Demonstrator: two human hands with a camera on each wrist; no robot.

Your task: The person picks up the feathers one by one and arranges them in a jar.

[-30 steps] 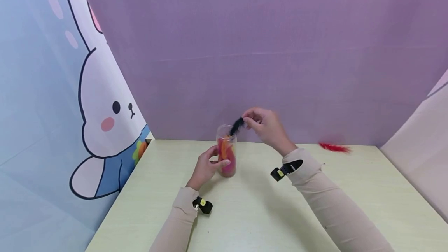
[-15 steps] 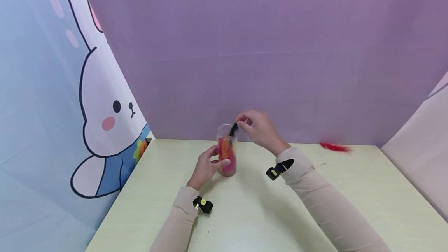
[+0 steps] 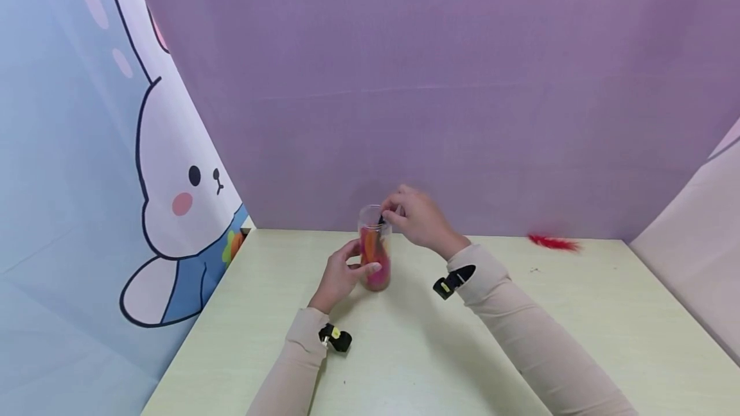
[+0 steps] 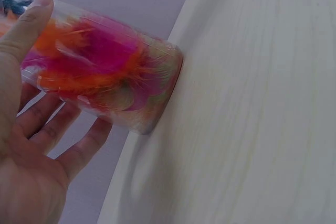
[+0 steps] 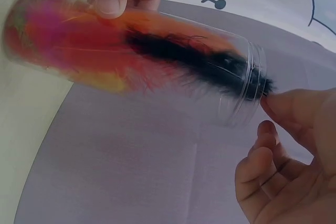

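A clear cylindrical jar [image 3: 376, 275] stands upright on the table, with several pink, orange, red and yellow feathers [image 5: 79, 48] inside. My left hand [image 3: 339, 277] grips it from the left side, thumb in front and fingers behind, as the left wrist view also shows. At the open mouth, my right hand [image 3: 421, 218] pinches the end of a black feather [image 5: 189, 59] between thumb and fingertip. Most of that feather lies inside the jar, along the wall, and its pinched end sticks out past the rim. The remaining fingers of the right hand curl loosely outside the jar.
A red feather [image 3: 553, 243] lies near the back edge of the pale wooden table [image 3: 399, 364], to the right. Behind the table hangs a purple cloth [image 3: 439, 82]. A blue cloth with a rabbit print [image 3: 173, 210] hangs at the left.
My right hand has moved left and down to the jar's mouth, and the black feather has gone from above the rim to mostly inside. The left hand and jar have stayed put.
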